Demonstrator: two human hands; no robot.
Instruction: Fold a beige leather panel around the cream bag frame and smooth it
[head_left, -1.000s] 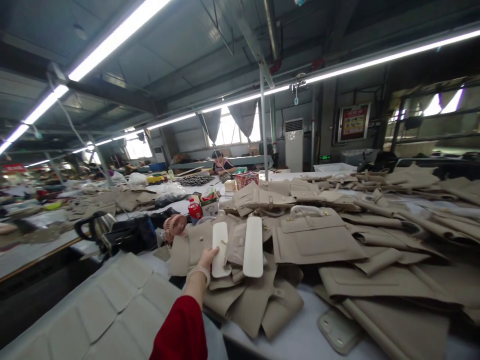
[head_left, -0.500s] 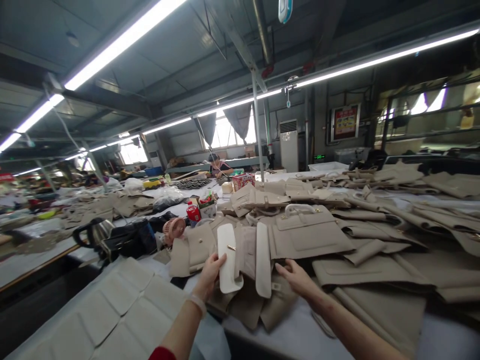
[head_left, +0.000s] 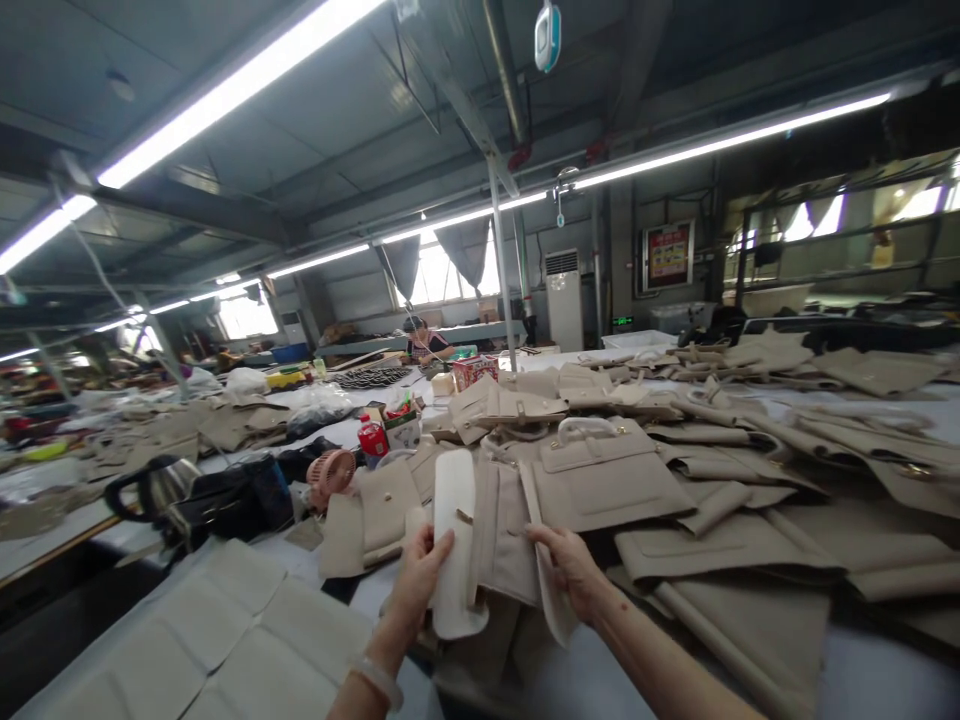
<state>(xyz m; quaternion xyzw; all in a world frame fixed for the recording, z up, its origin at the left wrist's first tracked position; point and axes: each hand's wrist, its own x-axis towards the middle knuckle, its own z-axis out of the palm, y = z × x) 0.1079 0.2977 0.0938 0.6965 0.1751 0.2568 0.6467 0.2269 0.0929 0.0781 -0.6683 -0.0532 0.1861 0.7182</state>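
Note:
My left hand (head_left: 421, 575) pinches the left edge of a long, rounded white bag flap (head_left: 454, 550) with a small metal clasp on it. My right hand (head_left: 568, 572) is closed at the narrow pale panel (head_left: 537, 530) on the other side, its thumb and index finger at the panel's edge. Between both lies a beige leather bag piece (head_left: 510, 535), tilted up towards me. Whether all these parts are joined cannot be seen. Right behind my right hand rests a beige bag panel with a handle (head_left: 600, 470).
Piles of beige leather pieces (head_left: 735, 545) cover the right side. Flat pale panels (head_left: 202, 620) lie in rows at left front. Beyond them are a kettle (head_left: 161, 485), a pink fan (head_left: 330, 475) and a red bottle (head_left: 371, 437). A co-worker (head_left: 426, 342) sits farther back.
My right hand has moved in from beside the right panel and taken hold of it. That panel has turned and tilted. The left hand keeps its grip, and the view has shifted slightly.

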